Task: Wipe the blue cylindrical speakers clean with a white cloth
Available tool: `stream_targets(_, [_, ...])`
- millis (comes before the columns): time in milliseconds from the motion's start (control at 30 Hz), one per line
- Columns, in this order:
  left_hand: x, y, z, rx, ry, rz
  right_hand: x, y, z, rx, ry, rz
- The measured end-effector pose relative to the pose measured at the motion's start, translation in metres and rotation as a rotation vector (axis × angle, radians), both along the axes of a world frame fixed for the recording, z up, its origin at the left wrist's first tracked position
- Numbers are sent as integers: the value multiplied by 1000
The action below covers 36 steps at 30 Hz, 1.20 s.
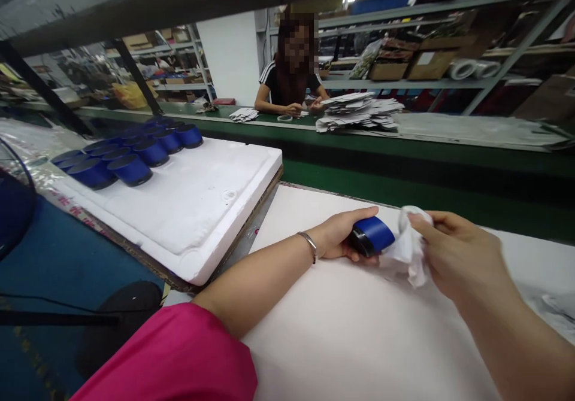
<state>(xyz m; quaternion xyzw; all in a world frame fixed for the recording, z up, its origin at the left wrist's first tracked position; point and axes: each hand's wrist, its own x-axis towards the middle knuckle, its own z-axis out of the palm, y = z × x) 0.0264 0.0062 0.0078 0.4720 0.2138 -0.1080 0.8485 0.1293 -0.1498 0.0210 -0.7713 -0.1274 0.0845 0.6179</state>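
My left hand (344, 233) is closed around a small blue cylinder (374, 235), held on its side just above a white sheet (359, 329) on the bench. My right hand (458, 251) pinches a crumpled white cloth (408, 248) and presses it against the cylinder's right end. A thin bracelet (309, 244) sits on my left wrist. My sleeve is pink.
A white foam board (202, 203) to the left carries several more blue cylinders (130, 155) at its far end. Beyond a green conveyor strip (404, 161), another person (291, 84) sits handling a stack of papers (359, 112). Shelves with boxes stand behind.
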Motion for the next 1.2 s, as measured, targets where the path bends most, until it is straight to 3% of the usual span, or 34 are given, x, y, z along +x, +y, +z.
stream_targets(100, [1, 7, 3, -52, 34, -43, -8, -27, -8, 40, 43, -31])
stream_targets(200, [2, 9, 7, -36, 41, -79, -27, -37, -17, -11, -209, 38])
stream_targets(267, [3, 6, 10, 6, 49, -77, -37, -32, -19, -50, -391, 77])
stream_targets(333, [3, 1, 10, 56, 48, -39, -43, -20, -16, -109, -422, 12])
stream_targets(433, [4, -10, 4, 236, 36, -11, -41, 3, -4, -182, -289, -78])
stream_targets(533, [5, -17, -2, 378, 24, 39, -31, 24, 5, -152, -122, 5])
stream_targets(667, [2, -14, 0, 272, 25, 108, -12, 25, 0, -1, 120, 13])
stream_targets(833, [3, -7, 7, 130, 55, 37, -2, -27, -14, 139, 211, -119])
stream_targets(933, [4, -9, 7, 165, 45, 56, -16, -47, -14, 39, 94, -126])
stream_targets(1067, [6, -14, 3, 213, 73, 109, -40, -33, -16, -156, -302, -18])
stream_targets(1133, [8, -15, -2, 196, 69, 193, -43, -19, -17, -199, -295, -80])
stream_targets(1200, [10, -15, -6, 52, 46, 324, -40, -7, -17, -211, -219, -130])
